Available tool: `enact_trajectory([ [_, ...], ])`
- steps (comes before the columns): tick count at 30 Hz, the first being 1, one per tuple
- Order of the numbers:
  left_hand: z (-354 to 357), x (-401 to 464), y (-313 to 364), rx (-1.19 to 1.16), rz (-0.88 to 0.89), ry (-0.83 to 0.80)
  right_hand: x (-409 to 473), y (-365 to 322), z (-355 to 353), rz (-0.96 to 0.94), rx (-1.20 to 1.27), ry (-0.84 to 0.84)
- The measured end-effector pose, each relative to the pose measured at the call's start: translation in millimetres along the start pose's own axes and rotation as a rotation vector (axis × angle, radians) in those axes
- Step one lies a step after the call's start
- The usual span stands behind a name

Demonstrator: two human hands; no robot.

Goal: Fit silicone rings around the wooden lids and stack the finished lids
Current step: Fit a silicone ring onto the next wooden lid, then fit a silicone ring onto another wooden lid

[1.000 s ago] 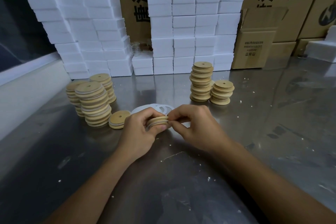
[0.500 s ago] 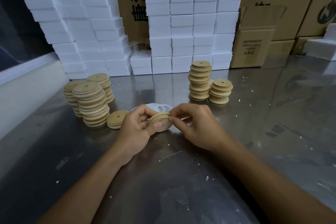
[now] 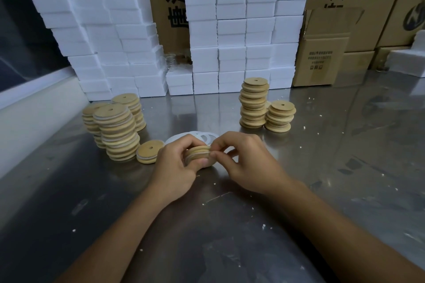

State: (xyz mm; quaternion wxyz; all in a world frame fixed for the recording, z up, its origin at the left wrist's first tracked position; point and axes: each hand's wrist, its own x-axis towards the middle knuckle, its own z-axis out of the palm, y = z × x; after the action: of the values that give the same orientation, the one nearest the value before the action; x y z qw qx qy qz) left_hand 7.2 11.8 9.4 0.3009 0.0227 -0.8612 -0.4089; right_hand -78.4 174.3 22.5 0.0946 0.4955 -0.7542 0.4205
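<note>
While both hands point(image 3: 213, 163) pinch it, lid point(image 3: 198, 153) mostly hidden, ring indistinct

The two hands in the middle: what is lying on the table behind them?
Behind the left hand and right hand, flat white silicone rings lie on the steel table. The hands cover their near edges, so their number cannot be told.

Wooden lid point(image 3: 199, 153) mostly covered by left hand point(image 3: 176, 167) + right hand point(image 3: 247, 164), only rim edge shows; can't tell how far silicone ring is seated. White rings point(image 3: 197, 136) behind hands partly blocked, count unclear. Cardboard boxes point(image 3: 358, 7) cut off at top edge. Small box point(image 3: 320, 62) label too tiny to read. Maybe glass jars point(image 3: 171, 60) between foam blocks point(image 3: 243, 30), too blurry.
</note>
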Motion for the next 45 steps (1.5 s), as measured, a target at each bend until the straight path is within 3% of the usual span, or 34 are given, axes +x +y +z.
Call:
enact_trajectory([
  [7,0.0,-1.5,0.4,-0.214,-0.080,-0.018,-0.4,5.7,2.4,0.083,0.077,0.040],
  [12,1.6,1.1,1.5,-0.301,-0.183,0.126,-2.4,20.4,3.3,0.255,0.073,0.071],
  [15,-5.1,4.8,1.9,-0.067,-0.149,0.229,-3.1,28.5,1.3,0.379,0.113,0.094],
  [20,-21.9,4.4,0.6,0.410,0.032,0.430,-3.6,28.3,2.2,0.405,0.131,0.108],
  [26,-36.0,4.2,-10.4,0.501,-0.167,0.498,-3.5,28.0,1.5,0.405,0.126,0.096],
  [35,-37.6,0.3,-1.2,0.903,-0.284,0.325,-3.8,26.9,1.2,0.403,0.132,0.096],
  [39,-35.2,1.4,4.9,0.930,-0.334,0.316,-3.5,26.1,0.9,0.401,0.131,0.096],
  [45,-32.4,1.8,10.5,0.981,-0.378,0.128,-3.9,26.2,1.3,0.415,0.124,0.085],
])
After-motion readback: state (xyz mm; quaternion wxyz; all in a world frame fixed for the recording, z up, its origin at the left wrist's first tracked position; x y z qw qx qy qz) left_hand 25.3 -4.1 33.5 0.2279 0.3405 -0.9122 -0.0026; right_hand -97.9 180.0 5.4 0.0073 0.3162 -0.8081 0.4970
